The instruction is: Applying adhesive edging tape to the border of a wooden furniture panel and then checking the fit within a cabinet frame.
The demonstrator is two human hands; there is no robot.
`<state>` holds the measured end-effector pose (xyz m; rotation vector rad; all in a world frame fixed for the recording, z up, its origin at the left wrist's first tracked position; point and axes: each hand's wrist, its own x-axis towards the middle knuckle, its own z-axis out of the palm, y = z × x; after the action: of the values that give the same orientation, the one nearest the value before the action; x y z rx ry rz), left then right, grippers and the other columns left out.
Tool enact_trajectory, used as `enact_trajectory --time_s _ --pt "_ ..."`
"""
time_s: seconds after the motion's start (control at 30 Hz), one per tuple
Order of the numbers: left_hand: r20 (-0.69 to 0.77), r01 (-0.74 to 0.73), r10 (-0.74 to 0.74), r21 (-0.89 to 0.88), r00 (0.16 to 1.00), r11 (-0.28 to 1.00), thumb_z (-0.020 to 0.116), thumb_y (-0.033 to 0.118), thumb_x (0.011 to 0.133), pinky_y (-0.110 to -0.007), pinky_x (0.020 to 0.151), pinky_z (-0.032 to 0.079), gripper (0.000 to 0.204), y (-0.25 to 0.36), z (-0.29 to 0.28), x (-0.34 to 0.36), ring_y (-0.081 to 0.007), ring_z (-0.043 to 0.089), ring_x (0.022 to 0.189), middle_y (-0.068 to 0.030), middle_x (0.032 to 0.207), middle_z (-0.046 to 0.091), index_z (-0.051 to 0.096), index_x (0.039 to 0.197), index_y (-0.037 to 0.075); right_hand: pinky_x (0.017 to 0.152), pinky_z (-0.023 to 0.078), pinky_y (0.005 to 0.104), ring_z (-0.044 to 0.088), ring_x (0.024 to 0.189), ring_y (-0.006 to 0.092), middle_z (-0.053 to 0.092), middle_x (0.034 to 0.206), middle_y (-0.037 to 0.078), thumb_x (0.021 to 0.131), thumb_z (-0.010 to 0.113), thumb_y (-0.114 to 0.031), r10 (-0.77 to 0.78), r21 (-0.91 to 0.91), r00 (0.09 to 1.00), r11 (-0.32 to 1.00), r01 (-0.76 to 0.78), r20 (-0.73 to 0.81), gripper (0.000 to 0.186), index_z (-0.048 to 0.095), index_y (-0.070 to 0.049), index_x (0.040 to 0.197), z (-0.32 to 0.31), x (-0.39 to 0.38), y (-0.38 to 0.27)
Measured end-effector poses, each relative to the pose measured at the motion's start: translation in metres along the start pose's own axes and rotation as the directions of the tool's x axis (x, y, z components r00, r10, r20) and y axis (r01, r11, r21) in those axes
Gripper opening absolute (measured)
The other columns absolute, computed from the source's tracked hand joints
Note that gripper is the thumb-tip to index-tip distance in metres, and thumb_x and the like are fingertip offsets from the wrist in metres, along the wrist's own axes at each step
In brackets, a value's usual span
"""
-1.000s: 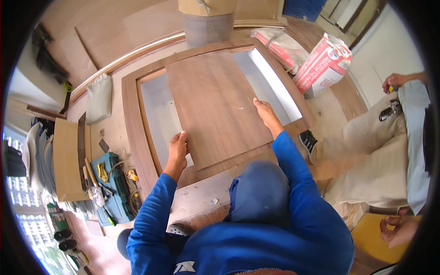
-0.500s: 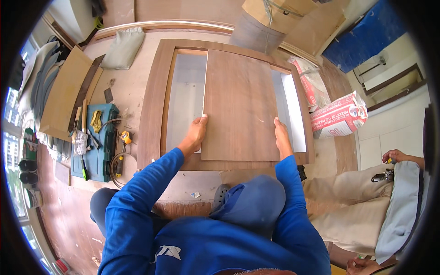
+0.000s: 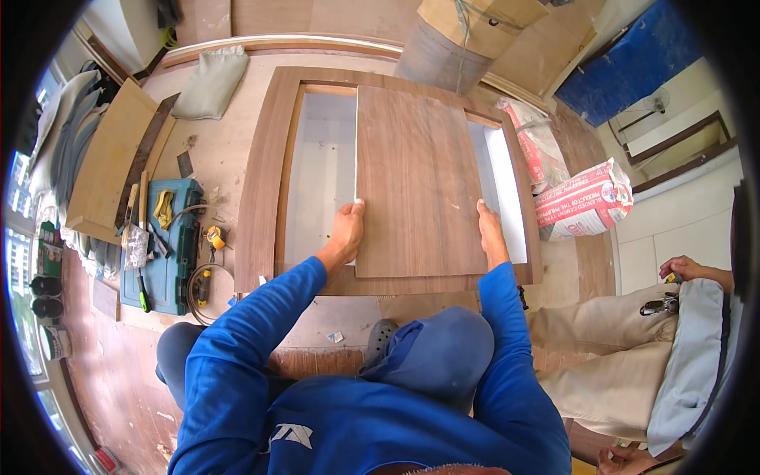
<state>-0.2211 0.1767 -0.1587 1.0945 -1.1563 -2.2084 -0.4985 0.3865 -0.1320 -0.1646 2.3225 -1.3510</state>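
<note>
A brown wood-grain panel (image 3: 416, 182) rests over the opening of a low cabinet (image 3: 265, 170) that lies in front of me. My left hand (image 3: 344, 232) grips the panel's left edge near its front, thumb on top. My right hand (image 3: 491, 231) holds the right edge the same way, the fingers below partly hidden. On both sides of the panel the cabinet's pale interior (image 3: 321, 166) shows, with a wider gap on the left than on the right.
To the left lies a teal tool case (image 3: 178, 261) with tools on it, beside a yellow tape measure (image 3: 214, 235). Cement bags (image 3: 582, 202) stand at the right. A co-worker in beige trousers (image 3: 609, 356) sits close on my right. A grey sack (image 3: 212, 83) lies at the far left.
The panel and both hands have shifted very slightly to the right at the front. Both hands keep their hold on its edges.
</note>
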Motion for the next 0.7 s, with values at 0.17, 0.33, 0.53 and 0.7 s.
enact_trajectory --time_s 0.17,0.33,0.53,0.7 --pt "0.013 0.021 -0.022 0.018 1.000 1.000 0.051 0.038 0.102 -0.037 0.087 0.046 0.049 0.002 -0.008 0.008 -0.0192 0.054 0.098 -0.0110 0.104 0.062 0.058 0.119 -0.007 0.117 0.029 0.0411 0.035 0.145 0.0351 0.040 0.151 0.030 0.102 0.050 -0.049 0.006 0.028 1.000 1.000 -0.007 0.026 0.075 0.041 0.014 0.142 0.003 0.014 0.013" --pt "-0.012 -0.032 0.032 0.014 0.999 0.999 0.051 0.038 0.102 -0.035 0.084 0.046 0.046 -0.004 -0.009 0.011 -0.0170 0.052 0.094 -0.0088 0.099 0.061 0.060 0.112 -0.006 0.116 0.031 0.0414 0.037 0.143 0.0356 0.040 0.151 0.029 0.102 0.050 -0.045 0.009 0.049 0.999 0.999 -0.010 0.034 0.070 0.043 0.013 0.141 0.006 0.014 0.010" --pt "0.007 0.009 -0.009 0.011 1.000 1.000 0.056 0.038 0.099 -0.036 0.080 0.049 0.043 0.009 -0.005 0.003 -0.0185 0.056 0.091 -0.0111 0.099 0.062 0.058 0.106 -0.005 0.104 0.044 0.0448 0.051 0.127 0.0407 0.054 0.136 0.024 0.096 0.059 -0.029 -0.599 -0.661 0.795 0.635 0.399 -0.096 0.048 0.056 -0.002 0.135 0.018 0.029 -0.033" --pt "0.018 -0.109 0.109 0.270 0.994 0.957 0.062 0.030 0.096 -0.040 0.079 0.055 0.042 0.020 0.006 -0.016 -0.0244 0.064 0.093 -0.0203 0.107 0.063 0.052 0.112 -0.008 0.111 0.036 0.0492 0.044 0.133 0.0393 0.049 0.146 0.017 0.100 0.050 -0.036 -0.729 -0.640 0.581 0.259 0.724 0.362 0.048 0.054 -0.012 0.141 0.088 0.071 -0.109"
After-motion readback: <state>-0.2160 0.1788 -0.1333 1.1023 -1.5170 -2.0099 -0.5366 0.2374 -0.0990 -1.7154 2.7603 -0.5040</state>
